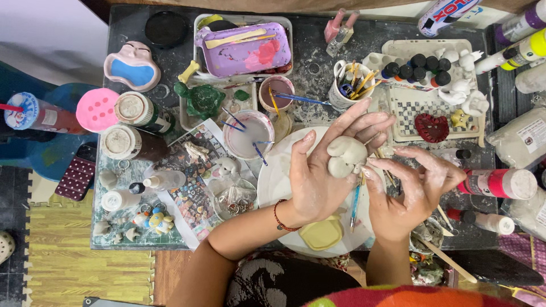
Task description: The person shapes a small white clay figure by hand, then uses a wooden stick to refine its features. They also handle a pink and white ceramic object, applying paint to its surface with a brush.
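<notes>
The single head camera looks steeply down, close above the cluttered craft table (307, 34).

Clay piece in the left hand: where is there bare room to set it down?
Best is the white plate under the left hand, bare left of the yellow slab. Some dark table shows bare between purple tray and brush cup. Elsewhere, crowded.

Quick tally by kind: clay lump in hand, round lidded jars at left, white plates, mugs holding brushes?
Clay lump, cradled in the left hand and touched by the right hand: 1
Round lidded jars at left: 2
White plate under the hands: 1
Mug of brushes: 1
Total: 5
</notes>
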